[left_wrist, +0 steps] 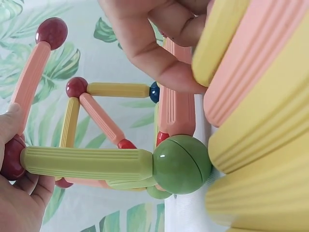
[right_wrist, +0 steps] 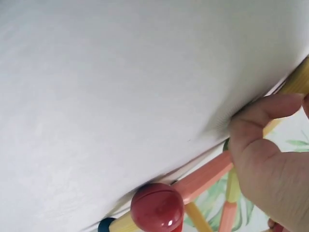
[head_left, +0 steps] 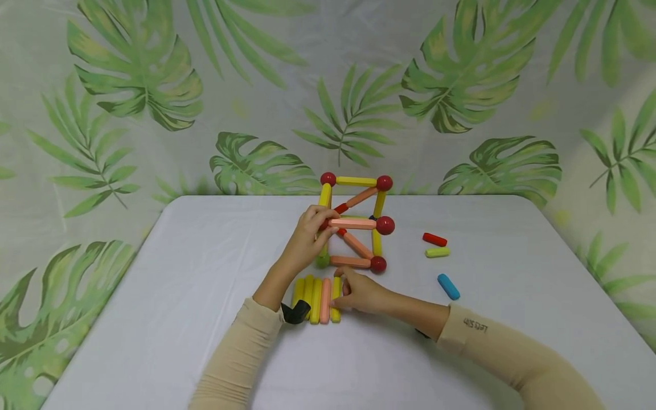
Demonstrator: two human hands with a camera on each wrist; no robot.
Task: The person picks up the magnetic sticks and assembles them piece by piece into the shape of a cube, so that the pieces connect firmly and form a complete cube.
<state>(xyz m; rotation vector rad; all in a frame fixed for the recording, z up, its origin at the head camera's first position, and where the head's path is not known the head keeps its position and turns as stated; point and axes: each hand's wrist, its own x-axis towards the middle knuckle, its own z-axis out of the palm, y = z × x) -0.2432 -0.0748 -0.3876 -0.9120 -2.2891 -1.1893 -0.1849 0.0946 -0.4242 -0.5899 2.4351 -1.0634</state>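
Rods and balls form a frame on the table. The left hand (head_left: 303, 239) pinches its upper front left corner, where a pink rod (head_left: 353, 224) runs right to a red ball (head_left: 385, 225). In the left wrist view, the left hand (left_wrist: 26, 205) grips a dark red ball (left_wrist: 13, 157) joined by a green rod (left_wrist: 89, 163) to a green ball (left_wrist: 181, 164) below. The right hand (head_left: 365, 292) pinches the rightmost yellow rod (head_left: 336, 299) of a row in front of the frame, beside a pink rod (head_left: 325, 302).
More yellow rods (head_left: 315, 302) lie at the row's left. Right of the frame are a short red rod (head_left: 434, 239), a short yellow-green rod (head_left: 437, 252) and a blue rod (head_left: 449, 286). A leaf-patterned cloth (head_left: 256, 102) hangs behind the white table (head_left: 179, 273).
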